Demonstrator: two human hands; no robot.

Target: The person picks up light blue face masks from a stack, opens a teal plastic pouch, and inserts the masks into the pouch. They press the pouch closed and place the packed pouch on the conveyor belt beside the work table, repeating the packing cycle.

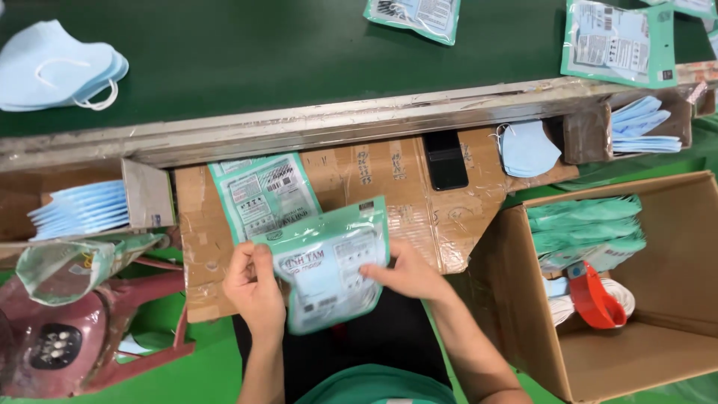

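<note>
Both of my hands hold a teal and clear plastic pouch (329,262) with a light blue face mask inside it, just above my lap. My left hand (254,288) grips the pouch's left edge. Fingers of my right hand (407,273) press on its right side. Behind the pouch, another flat teal pouch (258,194) lies on a taped cardboard sheet (389,187) that serves as a work surface.
A dark green conveyor belt (299,52) runs across the top, carrying stacked blue masks (60,67) and sealed pouches (617,41). Mask stacks sit at left (78,209) and right (643,123). A cardboard box (636,299) of pouches stands at right. A dark phone (446,161) lies on the cardboard.
</note>
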